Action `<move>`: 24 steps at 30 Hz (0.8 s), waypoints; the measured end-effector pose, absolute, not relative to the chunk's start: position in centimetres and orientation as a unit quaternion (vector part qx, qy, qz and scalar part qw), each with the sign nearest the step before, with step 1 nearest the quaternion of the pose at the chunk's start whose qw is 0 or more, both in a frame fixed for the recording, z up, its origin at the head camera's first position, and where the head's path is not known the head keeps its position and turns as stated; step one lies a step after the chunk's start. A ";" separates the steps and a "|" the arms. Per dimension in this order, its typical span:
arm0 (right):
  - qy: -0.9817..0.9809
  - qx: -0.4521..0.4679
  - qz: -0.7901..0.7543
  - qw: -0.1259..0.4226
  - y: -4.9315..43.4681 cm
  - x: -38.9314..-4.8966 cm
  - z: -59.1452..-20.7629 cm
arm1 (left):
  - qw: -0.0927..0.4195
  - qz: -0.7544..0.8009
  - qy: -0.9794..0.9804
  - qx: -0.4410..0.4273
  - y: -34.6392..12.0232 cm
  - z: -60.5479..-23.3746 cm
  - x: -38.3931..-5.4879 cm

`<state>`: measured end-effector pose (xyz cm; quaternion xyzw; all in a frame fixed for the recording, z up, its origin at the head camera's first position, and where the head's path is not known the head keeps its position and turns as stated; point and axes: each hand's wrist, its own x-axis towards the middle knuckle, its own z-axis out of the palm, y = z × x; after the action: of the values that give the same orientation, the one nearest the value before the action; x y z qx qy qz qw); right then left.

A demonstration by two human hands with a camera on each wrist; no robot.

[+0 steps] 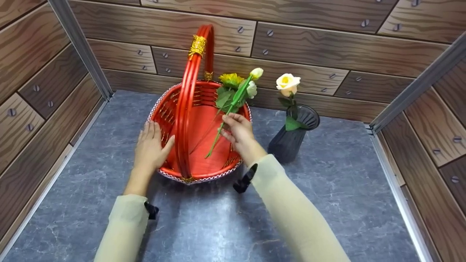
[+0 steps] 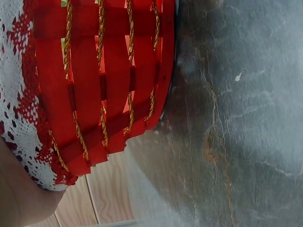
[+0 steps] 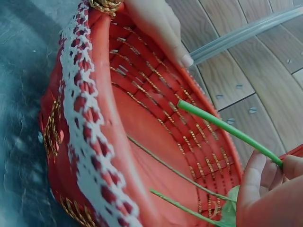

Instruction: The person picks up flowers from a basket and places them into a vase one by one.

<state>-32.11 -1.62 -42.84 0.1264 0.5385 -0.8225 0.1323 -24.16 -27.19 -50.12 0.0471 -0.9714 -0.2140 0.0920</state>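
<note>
My right hand [image 1: 240,136] pinches the green stem of a cream-budded artificial flower [image 1: 238,95] between thumb and fingers. The flower slants over the red basket [image 1: 184,179], its bud up to the right and its stem end [image 3: 208,116] pointing down inside. My left hand [image 1: 151,145] rests on the basket's left rim, fingers fairly straight and thumb spread towards the inside. At the basket's far right lie a yellow flower [image 1: 231,79] and a white flower [image 1: 251,89] with green leaves; thin stems [image 3: 177,165] run down into the basket.
Right of the basket, a dark ribbed vase [image 1: 287,143] leans, holding a cream rose [image 1: 288,84]. The basket's tall red handle [image 1: 187,98] arches between my hands. Wood-patterned walls [image 1: 298,54] with metal corner strips surround the grey marbled floor [image 1: 204,225].
</note>
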 end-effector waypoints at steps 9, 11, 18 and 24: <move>0.546 0.092 -0.821 0.144 1.0 -31.7 -42.1 | 0.089 -0.227 -0.969 0.047 -27.3 -50.1 -24.0; 0.550 0.084 -0.817 0.148 1.4 -31.5 -42.0 | 0.092 -0.227 -0.968 0.048 -27.3 -50.2 -24.1; 0.568 0.052 -0.807 0.154 2.1 -30.4 -41.5 | 0.098 -0.228 -0.968 0.047 -27.3 -50.2 -24.1; 0.571 0.037 -0.807 0.149 2.6 -29.5 -40.8 | 0.106 -0.224 -0.968 0.046 -27.4 -50.3 -24.1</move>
<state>-29.46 2.58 -40.79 0.0372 0.5707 -0.8068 0.1485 -24.11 -27.41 -50.28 0.0460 -0.9677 -0.2242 0.1060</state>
